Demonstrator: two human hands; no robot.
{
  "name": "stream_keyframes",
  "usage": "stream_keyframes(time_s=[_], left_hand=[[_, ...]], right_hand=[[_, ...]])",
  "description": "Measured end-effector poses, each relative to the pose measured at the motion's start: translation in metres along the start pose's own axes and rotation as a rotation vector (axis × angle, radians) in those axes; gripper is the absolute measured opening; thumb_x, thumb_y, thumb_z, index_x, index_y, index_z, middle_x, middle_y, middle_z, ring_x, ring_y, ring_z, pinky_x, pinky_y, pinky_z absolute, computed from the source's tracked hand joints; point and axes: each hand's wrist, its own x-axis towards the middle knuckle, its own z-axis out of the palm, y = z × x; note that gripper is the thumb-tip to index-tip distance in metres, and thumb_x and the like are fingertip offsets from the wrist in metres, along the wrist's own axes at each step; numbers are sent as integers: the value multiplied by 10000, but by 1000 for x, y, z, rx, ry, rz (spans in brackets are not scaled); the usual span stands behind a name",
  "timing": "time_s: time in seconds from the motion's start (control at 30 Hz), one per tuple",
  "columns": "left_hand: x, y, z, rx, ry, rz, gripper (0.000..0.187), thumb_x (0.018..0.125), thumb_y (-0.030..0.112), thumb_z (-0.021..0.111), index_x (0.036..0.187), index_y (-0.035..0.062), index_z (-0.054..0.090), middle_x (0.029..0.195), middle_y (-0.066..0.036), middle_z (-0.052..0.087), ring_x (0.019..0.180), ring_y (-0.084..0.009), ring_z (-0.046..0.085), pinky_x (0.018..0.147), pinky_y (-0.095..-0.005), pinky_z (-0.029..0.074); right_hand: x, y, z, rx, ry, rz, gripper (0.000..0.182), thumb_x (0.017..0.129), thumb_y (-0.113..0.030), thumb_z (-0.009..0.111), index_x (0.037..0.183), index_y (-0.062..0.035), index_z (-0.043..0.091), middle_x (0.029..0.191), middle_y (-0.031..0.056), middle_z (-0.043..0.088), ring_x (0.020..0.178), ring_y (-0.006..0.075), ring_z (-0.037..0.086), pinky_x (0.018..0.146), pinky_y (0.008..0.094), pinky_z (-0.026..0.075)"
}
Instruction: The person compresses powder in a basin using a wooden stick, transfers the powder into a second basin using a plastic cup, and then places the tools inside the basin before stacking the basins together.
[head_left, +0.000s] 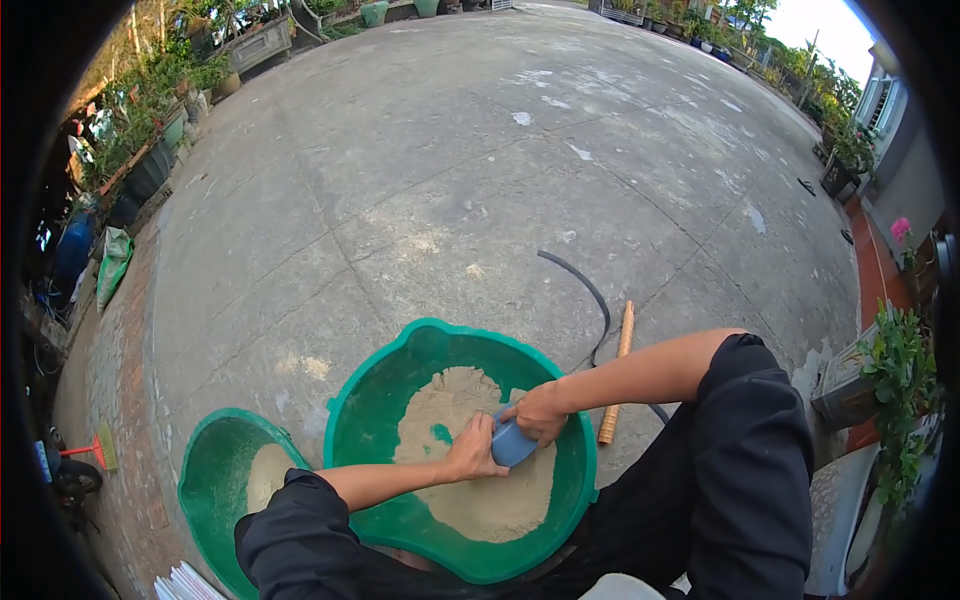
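Note:
A large green plastic basin [365, 415] stands in front of me, with a heap of pale tan powder [505, 505] spread over its bottom. Inside it, both my hands are closed around a blue-grey cylinder [512, 443], cup-like or a piece of pipe; its inside is hidden. My left hand [474, 450] grips its left side, low near the powder. On the upper right side, my right hand [540, 413] wraps around it. A small patch of green basin floor shows through the powder left of the cylinder.
A second green basin [215, 470] with tan powder sits at the left. Right of the large basin lie a brown stick-like roll [617, 375] and a curved black hose [590, 285]. Potted plants [885, 375] edge the concrete yard [480, 180]. A broom [103, 448] stands far left.

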Motion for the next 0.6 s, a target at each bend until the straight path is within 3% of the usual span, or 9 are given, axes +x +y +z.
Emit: stream_keyframes(time_s=[0.07,0.2,0.3,0.37,0.4,0.47,0.5,0.6], left_hand=[[-9,2,7,-6,-72,58,823,490,326,893,1078,-3,418,1055,-202,454,1017,-396,521,851,-469,484],[-12,5,-10,-7,-179,162,804,482,336,874,1071,10,435,1054,-196,476,997,-386,533,827,-451,486],[-1,-4,-38,96,-150,196,787,481,337,857,1076,26,445,1047,-183,488,990,-376,540,818,-454,495],[9,-7,-57,182,-52,150,791,478,312,868,1079,28,439,1080,-188,463,1028,-380,523,820,-478,502],[16,-11,-62,215,12,109,800,474,297,877,1083,24,436,1093,-193,449,1042,-388,513,827,-485,500],[25,-11,-73,288,162,64,830,467,265,900,1098,12,425,1117,-203,425,1064,-408,492,851,-498,495],[24,-16,-69,287,157,62,830,467,265,900,1098,12,425,1117,-203,425,1064,-408,492,851,-498,495],[22,-33,-39,256,200,95,816,461,283,892,1064,15,413,1102,-205,427,1032,-400,492,835,-493,490]], right_hand=[[11,6,12,259,19,-174,337,810,-428,686,932,-125,766,1331,275,518,1062,379,616,925,410,503],[0,-14,-7,385,-80,-57,358,811,-441,685,951,-120,760,1256,251,573,1050,357,622,904,415,509],[-9,-18,-11,260,37,-87,363,829,-396,678,1067,-126,724,1310,232,526,1090,366,598,893,418,509],[-16,-21,-9,34,328,25,449,836,-333,673,1239,-139,629,1414,223,418,1122,359,573,881,428,509],[-17,-20,-6,39,333,27,449,836,-333,673,1239,-139,629,1414,223,418,1122,359,573,881,428,509],[-17,-15,1,-134,542,189,570,836,-290,669,1371,-175,506,1484,223,311,1131,342,561,882,437,508],[-14,-10,7,-96,550,223,699,813,-304,689,1446,-200,412,1495,236,301,1131,321,555,899,431,503],[-19,-10,12,-150,441,268,802,808,-309,700,1503,-229,309,1499,232,294,1159,333,546,905,433,500]])
